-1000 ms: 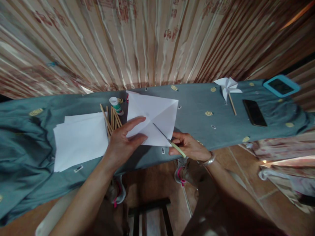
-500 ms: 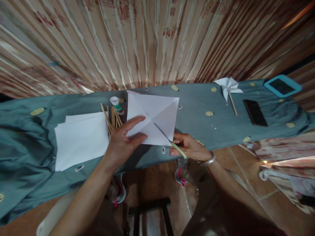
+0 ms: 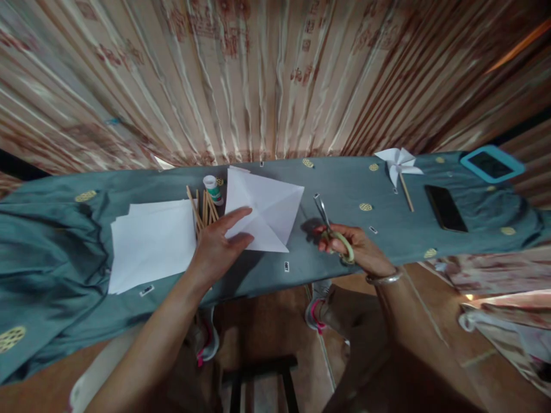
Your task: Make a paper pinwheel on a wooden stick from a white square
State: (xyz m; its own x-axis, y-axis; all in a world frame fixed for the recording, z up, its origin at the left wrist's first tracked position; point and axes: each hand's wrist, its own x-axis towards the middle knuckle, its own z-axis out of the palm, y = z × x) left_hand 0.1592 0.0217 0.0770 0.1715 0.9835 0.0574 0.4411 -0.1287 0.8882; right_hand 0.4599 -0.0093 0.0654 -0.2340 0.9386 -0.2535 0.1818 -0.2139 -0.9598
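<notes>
A creased square sheet of white paper (image 3: 271, 201) is held at its left side by my left hand (image 3: 219, 244), thumb and forefinger lying on its face and the other fingers hidden. A cut runs in from the sheet's lower right corner, and the paper on either side of it is spread apart. My right hand (image 3: 344, 244) grips the light green handles of a pair of scissors (image 3: 327, 221), to the right of the paper. The scissors' blades point up and away from me, clear of the sheet.
Left of the sheet are a glue stick (image 3: 212, 190), several wooden sticks (image 3: 205, 209) and a paper stack (image 3: 152, 244). On the right lie a white pinwheel (image 3: 399, 165), a black phone (image 3: 445, 207) and a blue-framed device (image 3: 493, 163). The cloth-covered table (image 3: 336, 178) backs onto a curtain.
My right hand has drawn the scissors out of the paper and moved right with them. The cut corner has spread open. My left hand keeps its hold on the sheet.
</notes>
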